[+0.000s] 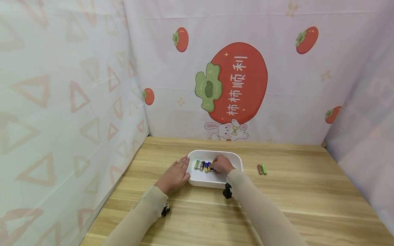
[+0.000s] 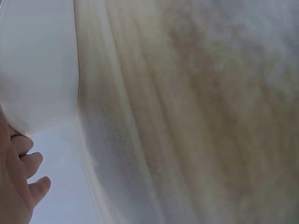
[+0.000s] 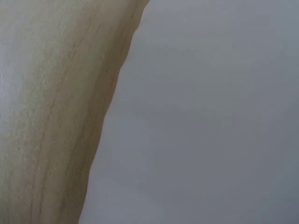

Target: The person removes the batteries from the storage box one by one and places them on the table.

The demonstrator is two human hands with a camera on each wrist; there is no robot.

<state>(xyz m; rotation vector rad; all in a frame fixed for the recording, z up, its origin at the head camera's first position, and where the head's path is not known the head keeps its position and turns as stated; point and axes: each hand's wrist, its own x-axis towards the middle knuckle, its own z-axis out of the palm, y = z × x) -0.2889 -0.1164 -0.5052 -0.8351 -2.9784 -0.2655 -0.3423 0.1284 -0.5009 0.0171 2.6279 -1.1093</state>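
A white plastic tray [image 1: 212, 183] holds several batteries in a row, among them a green one [image 1: 197, 164], a black one [image 1: 202, 166] and a blue-and-gold one [image 1: 206, 167]. My right hand [image 1: 223, 164] reaches into the tray at the row's right end, with its fingers bent down and pinching a dark blue battery [image 1: 212, 168], mostly hidden by them. Along the tray's left side lies my left hand [image 1: 176, 176], its fingers extended and touching the rim. The left wrist view catches that left hand [image 2: 18, 172] against the tray's white wall [image 2: 37, 60]. In the right wrist view no fingers show.
To the right of the tray, a brown-red battery [image 1: 260, 169] and a bright green battery [image 1: 264, 169] lie side by side on the wooden table [image 1: 307, 191]. A printed cloth [image 1: 166, 75] hangs behind the table, and more cloth borders its left and right sides.
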